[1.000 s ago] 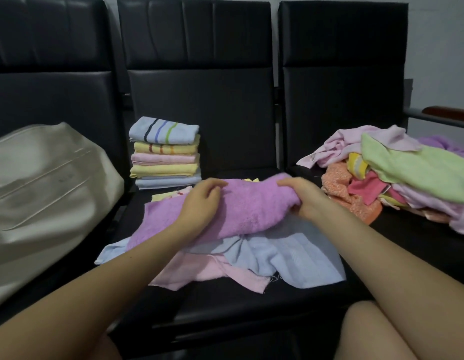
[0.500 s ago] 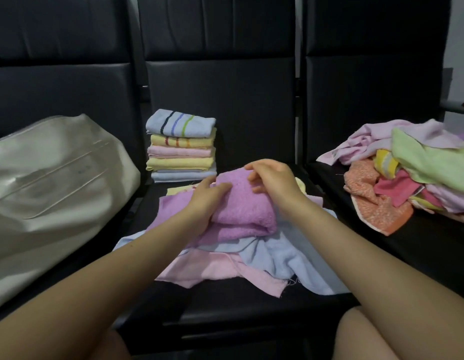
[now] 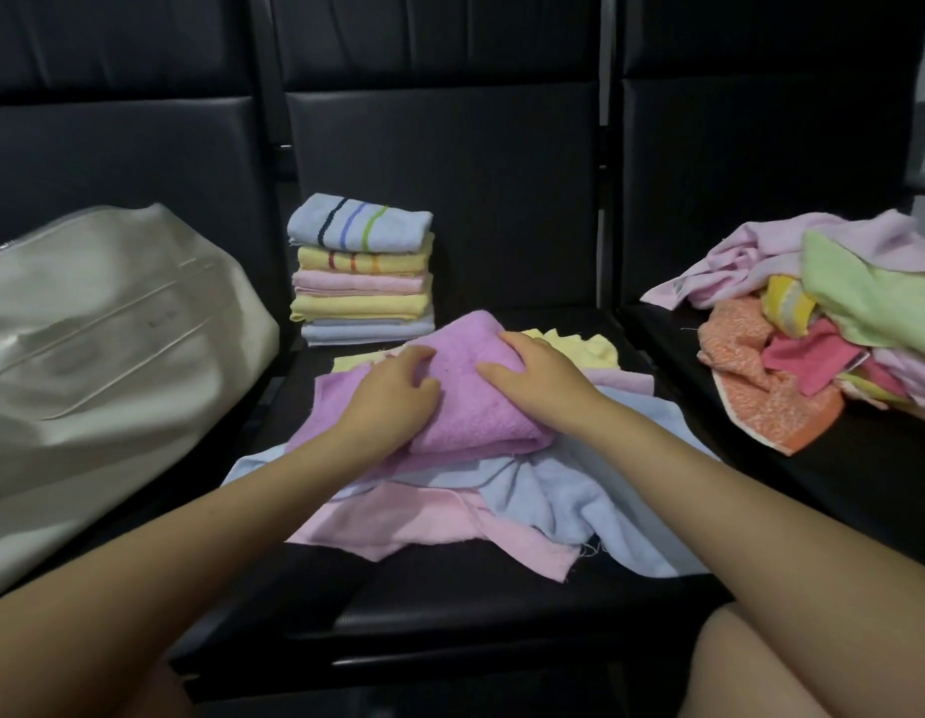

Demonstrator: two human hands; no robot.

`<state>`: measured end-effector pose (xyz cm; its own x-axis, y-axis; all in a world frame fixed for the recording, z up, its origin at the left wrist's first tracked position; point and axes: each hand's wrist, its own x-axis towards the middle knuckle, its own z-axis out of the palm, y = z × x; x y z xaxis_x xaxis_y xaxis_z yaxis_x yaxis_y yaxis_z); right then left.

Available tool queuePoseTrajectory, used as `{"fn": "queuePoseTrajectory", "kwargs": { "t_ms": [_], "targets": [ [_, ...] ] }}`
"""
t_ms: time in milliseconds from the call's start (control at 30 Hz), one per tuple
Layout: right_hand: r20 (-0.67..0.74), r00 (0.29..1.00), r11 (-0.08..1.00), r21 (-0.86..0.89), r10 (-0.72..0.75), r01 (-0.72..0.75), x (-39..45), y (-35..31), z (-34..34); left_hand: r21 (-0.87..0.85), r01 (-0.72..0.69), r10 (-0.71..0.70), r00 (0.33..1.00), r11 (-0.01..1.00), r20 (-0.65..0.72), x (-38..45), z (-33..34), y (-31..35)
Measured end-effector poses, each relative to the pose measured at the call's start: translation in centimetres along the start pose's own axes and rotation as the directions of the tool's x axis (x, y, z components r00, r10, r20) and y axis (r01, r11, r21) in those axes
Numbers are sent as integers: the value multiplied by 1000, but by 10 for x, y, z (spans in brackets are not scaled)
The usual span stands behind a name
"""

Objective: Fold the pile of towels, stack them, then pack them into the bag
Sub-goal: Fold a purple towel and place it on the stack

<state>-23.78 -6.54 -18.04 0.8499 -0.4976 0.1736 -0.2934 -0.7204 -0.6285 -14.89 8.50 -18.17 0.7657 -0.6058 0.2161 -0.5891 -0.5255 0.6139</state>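
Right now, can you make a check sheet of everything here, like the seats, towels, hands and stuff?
Surface: three black seats in a row; work goes on in the middle one.
Job's things: purple towel part folded, lying on blue, pink and yellow loose towels. Stack of five folded towels at the back of the middle seat. Unfolded pile on the right seat. Cream bag on the left seat; no towels seen in it.
Clutter: nothing seen.
Hands: left hand and right hand rest on the purple towel, fingers bent loosely over it.
Cables: nothing seen.
Surroundings: dark seat backs; a knee at lower right.
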Motion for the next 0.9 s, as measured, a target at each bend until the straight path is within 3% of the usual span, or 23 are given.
{"fn": "queuePoseTrajectory", "kwargs": {
  "t_ms": [100,200,267,333,400,467,567,700,767,833,900],
  "targets": [
    [-28,999,997,57,-47,48,-4,2,-1,385,-82,85,996,919,10,-9,8,-7],
    [-129,992,950,309,1,39,-7,0,-6,440,-65,49,998,896,46,-16,15,-11],
    [-120,986,880,473,114,-44,-6,-2,-9,395,-68,42,996,916,74,-16,17,-16],
    [-5,983,823,548,185,-152,-5,-3,-11,324,-68,45,996,943,78,-15,17,-19],
    [135,968,795,553,210,-249,-8,-5,-11,256,-70,55,996,964,68,-14,16,-22],
    [189,961,812,515,203,-273,-9,-7,-12,172,-67,57,997,983,61,-12,15,-25],
    [157,965,828,497,208,-259,-9,-11,-12,13,-61,61,998,998,13,-6,7,-30],
    [7,984,857,490,178,-159,-10,-25,-12,-251,-23,-12,990,968,-137,-5,-11,-32],
    [-38,992,830,552,119,-79,-11,-40,-12,-497,51,-154,973,866,-169,-6,-18,-29],
    [48,999,693,719,23,-50,-11,-57,-9,-764,189,-289,957,617,4,-3,-27,-26],
    [218,971,600,792,-103,-114,-15,-72,-3,-891,302,-265,939,338,218,1,-34,-30]
  ]
}}
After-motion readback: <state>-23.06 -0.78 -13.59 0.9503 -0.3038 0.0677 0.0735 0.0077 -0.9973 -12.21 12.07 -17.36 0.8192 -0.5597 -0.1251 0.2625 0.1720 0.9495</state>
